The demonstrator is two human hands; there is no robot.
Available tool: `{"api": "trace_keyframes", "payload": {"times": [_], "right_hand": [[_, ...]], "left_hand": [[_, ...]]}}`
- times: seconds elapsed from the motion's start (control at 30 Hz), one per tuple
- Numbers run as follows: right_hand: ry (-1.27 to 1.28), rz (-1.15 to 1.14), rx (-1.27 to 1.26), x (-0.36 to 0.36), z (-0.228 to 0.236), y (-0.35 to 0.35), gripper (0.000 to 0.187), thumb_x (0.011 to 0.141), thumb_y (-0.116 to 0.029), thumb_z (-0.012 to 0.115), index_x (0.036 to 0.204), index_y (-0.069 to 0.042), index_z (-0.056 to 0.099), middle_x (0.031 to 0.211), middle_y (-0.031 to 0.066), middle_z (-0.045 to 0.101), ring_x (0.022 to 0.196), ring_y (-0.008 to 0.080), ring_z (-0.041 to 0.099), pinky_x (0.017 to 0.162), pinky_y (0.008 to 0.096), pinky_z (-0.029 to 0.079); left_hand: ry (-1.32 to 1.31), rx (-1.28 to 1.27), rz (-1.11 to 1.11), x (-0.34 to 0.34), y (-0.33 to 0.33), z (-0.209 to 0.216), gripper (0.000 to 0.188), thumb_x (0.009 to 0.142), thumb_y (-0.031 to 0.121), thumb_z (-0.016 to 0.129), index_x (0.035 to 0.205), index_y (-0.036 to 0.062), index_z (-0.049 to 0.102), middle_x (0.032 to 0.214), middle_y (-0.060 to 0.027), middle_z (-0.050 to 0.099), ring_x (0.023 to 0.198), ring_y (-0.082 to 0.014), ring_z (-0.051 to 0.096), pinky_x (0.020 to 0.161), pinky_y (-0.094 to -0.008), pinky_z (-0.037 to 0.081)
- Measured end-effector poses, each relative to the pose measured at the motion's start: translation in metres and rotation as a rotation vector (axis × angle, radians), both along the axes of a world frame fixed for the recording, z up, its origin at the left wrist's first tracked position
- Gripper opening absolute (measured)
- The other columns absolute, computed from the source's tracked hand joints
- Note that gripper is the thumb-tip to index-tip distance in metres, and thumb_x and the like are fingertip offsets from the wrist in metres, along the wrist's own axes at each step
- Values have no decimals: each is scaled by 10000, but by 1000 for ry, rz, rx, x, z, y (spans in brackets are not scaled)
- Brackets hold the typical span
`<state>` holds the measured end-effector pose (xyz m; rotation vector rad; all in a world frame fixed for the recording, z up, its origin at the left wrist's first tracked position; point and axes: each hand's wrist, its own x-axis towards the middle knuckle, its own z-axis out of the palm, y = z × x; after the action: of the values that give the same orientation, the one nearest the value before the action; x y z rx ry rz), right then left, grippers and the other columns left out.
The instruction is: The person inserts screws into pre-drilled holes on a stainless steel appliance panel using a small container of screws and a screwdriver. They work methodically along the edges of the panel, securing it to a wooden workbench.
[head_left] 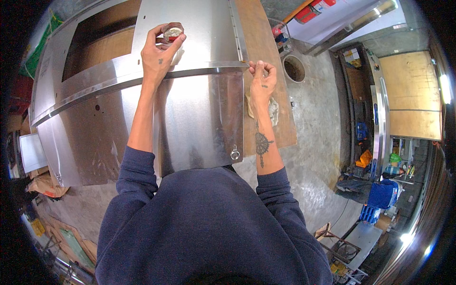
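Note:
My left hand (160, 54) is closed around a small round cup-like container (174, 32) with dark reddish sides and whitish contents, above the shiny sheet-metal cabinet (199, 40). My right hand (262, 78) pinches a thin, small tool (245, 61), its tip at the right end of the cabinet's front metal edge. Its kind is too small to make out. Below that edge hangs a smooth metal panel (202, 118) with a round ring latch (234, 153) in its lower right corner.
The cabinet has a rectangular opening (102, 45) at left. It lies on a wooden board (280, 121), where a crumpled cloth (273, 111) sits under my right forearm. A round bucket (293, 69) and a red fire extinguisher (313, 10) stand beyond. Tools and bins crowd the far right.

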<state>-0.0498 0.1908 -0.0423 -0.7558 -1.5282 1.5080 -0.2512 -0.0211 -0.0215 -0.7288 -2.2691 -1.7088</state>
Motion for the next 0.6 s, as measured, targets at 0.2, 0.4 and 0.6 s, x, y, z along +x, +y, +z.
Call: {"api": "trace_keyframes", "payload": {"times": [0.2,0.4,0.6], "right_hand": [[-16,-5,1,1,-1,2,276,1154,-241,615,1215,20,548,1122,180,749,1040,193,742,902,300,605],[41,-54,88,-12,27,2,296,1133,-269,664,1205,7,586,1024,121,761,917,162,700,834,307,578],[-45,14,643,-51,63,-33,217,1084,-208,721,1099,8,714,1072,130,681,860,190,657,761,326,553]], "left_hand": [[-26,2,-20,1,-1,2,729,921,489,881,1411,1,649,1234,-212,745,1045,-250,766,834,-349,677],[-43,3,-69,3,-4,7,647,920,395,910,1406,44,667,1239,-148,755,1046,-210,755,886,-348,649],[142,-103,-171,8,5,1,609,877,299,943,1394,115,677,1289,-83,750,1033,-202,744,868,-345,634]]}}
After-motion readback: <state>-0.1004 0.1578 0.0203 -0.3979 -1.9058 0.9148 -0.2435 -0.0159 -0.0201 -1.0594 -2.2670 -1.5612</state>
